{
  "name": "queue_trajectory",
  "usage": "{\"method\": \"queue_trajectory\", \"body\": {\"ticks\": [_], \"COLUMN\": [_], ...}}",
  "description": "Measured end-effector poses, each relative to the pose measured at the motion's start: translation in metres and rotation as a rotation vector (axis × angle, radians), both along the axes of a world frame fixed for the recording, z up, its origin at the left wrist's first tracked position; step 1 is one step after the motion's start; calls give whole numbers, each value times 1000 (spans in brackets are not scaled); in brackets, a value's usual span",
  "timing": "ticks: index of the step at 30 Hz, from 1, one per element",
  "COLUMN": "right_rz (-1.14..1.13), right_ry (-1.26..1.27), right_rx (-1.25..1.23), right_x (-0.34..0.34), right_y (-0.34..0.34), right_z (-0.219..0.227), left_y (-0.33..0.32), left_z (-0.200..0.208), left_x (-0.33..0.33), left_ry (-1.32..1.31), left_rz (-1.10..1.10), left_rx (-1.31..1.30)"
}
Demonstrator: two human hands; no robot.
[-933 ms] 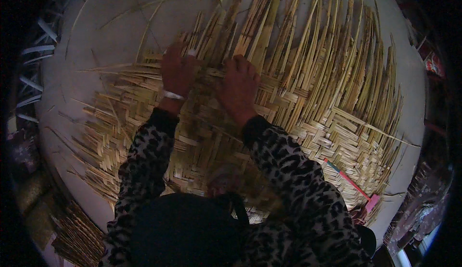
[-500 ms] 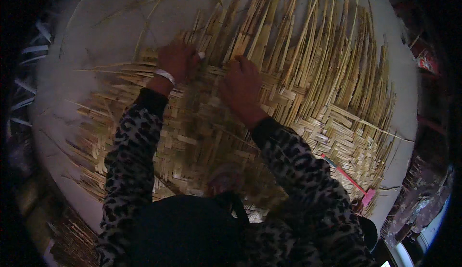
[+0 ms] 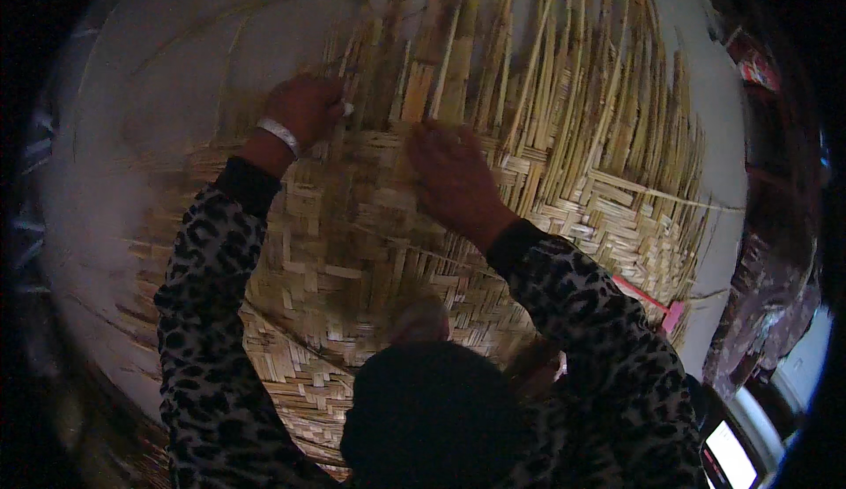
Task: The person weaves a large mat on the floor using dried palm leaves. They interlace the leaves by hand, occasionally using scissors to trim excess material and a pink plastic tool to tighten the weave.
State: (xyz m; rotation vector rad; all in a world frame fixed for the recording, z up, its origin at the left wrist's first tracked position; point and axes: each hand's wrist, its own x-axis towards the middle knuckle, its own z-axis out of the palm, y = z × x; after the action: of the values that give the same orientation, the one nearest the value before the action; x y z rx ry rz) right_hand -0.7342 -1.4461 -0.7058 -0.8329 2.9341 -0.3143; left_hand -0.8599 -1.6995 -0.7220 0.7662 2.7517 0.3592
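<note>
A large mat (image 3: 617, 233) of pale, flat bamboo-like strips lies before me, woven in the middle, with long loose strips (image 3: 573, 75) fanning out at its far edge. My left hand (image 3: 307, 110), a white band at its wrist, is closed at that far edge; a small white spot shows by its fingertips. What it grips is hidden. To its right, my right hand (image 3: 454, 172) bends over the weave with its fingers drawn together, touching the strips' lower ends. It is slightly blurred, and anything within it is hidden.
A red stick with a pink flat end (image 3: 674, 315) lies at the mat's right edge. One long strip (image 3: 256, 3) curves over the pale surface (image 3: 97, 137) at far left. Low right is a lit screen (image 3: 731, 455). My dark-clothed knee (image 3: 432, 410) covers the near mat.
Both hands remain at the far edge. The left has shifted slightly left; the right has moved a little nearer to me. The view has shifted, and more of the lit screen shows.
</note>
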Motion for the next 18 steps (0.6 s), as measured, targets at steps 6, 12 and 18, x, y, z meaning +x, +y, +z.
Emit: {"method": "queue_trajectory", "body": {"ticks": [6,12,18], "right_rz": [-22,7,296], "right_ry": [-47,87,-38], "right_rx": [62,-41,48], "right_x": [7,30,90], "right_y": [-4,4,47], "right_z": [-5,-1,21], "left_y": [-1,13,54], "left_z": [4,16,2], "left_x": [16,23,94], "left_ry": [-100,-6,416], "left_rz": [55,-54,-12], "left_rx": [35,-206,-98]}}
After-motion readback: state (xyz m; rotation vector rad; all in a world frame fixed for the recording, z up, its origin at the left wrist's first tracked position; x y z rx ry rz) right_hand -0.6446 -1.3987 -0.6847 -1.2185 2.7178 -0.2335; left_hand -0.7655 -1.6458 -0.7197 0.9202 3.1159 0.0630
